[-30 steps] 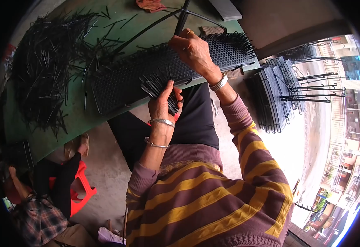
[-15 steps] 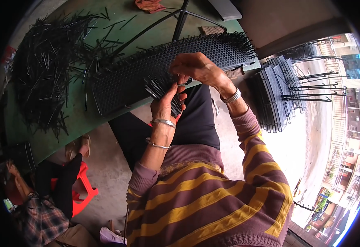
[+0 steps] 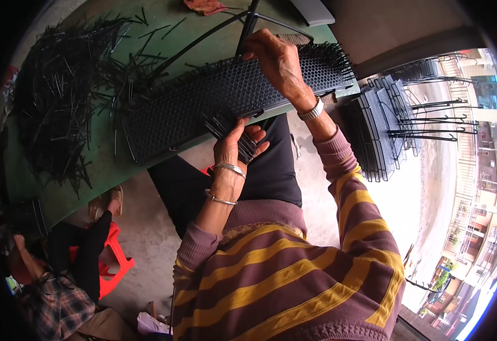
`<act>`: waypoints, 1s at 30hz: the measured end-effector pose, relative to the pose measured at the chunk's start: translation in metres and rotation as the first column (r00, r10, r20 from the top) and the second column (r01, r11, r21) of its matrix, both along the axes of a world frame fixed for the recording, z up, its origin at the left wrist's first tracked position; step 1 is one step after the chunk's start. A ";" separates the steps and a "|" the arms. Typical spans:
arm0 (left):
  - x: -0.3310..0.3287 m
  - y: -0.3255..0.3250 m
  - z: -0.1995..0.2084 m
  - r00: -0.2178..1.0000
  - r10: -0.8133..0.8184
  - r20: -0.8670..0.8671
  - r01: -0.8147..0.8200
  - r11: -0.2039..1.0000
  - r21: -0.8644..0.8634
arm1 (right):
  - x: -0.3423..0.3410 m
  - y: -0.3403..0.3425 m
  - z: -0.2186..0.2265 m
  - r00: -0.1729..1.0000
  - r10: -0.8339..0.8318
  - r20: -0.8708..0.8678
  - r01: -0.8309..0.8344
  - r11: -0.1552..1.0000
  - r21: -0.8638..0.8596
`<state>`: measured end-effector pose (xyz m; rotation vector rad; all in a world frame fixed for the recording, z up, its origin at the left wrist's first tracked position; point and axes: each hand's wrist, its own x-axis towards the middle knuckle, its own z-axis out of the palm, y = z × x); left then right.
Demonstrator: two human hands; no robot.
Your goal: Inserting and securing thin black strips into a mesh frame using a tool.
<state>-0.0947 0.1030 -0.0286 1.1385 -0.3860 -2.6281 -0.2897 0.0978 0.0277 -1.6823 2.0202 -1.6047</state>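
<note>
A bundle of thin black rods [image 3: 247, 149] lies across my left hand [image 3: 230, 146], whose fingers curl round it just off the near edge of a black perforated panel [image 3: 172, 116]. The panel is long and full of small round holes, with rows of black rods sticking up along its far edge and right end. Over the far edge, near the middle, is my right hand [image 3: 281, 63]. Its fingers are drawn together, and their tips are partly hidden, so whatever they pinch does not show.
A large heap of loose black rods [image 3: 52, 102] covers the left of the green table [image 3: 103, 182]. A black metal stand [image 3: 248, 34] rises behind the panel. Stacked panels [image 3: 368, 131] with hooked rods stand at right. Another person [image 3: 58, 301] sits lower left beside a red stool [image 3: 115, 261].
My right hand has moved away from the bundle, up and forward to the panel's far edge. The left hand has stayed nearly in place with the rods.
</note>
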 end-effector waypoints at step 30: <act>0.006 -0.005 0.006 0.998 0.050 -0.041 -0.055 0.992 -0.116 | -0.008 0.000 -0.019 0.811 -0.049 -0.583 0.173 0.972 0.159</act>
